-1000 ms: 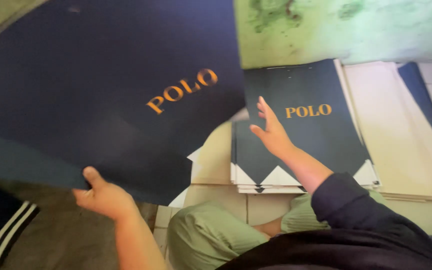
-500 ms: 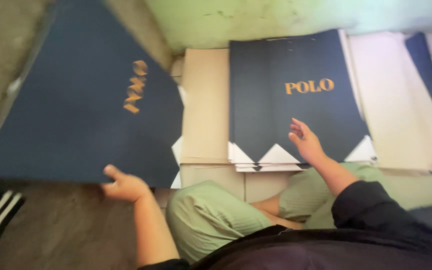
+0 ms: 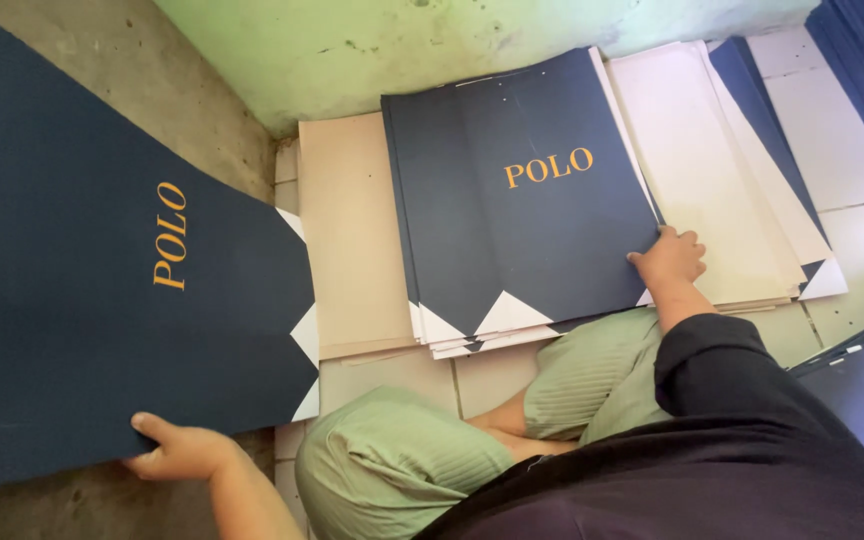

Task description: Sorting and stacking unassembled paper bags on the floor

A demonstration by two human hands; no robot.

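Tiled floor (image 3: 852,240) beside sheet stack (image 3: 522,200)

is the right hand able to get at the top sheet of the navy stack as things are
Probably yes. The right hand already rests at the right edge of the navy stack, with nothing lying on the top sheet. The left hand is busy gripping a separate navy sheet.

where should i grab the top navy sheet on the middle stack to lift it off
Probably take the top navy sheet at its lower right corner, coming from the right, where the right hand already rests. That edge overhangs the cream sheets, so fingers could slip under. The sheet lies flat and thin, so pinch the edge, not the face.
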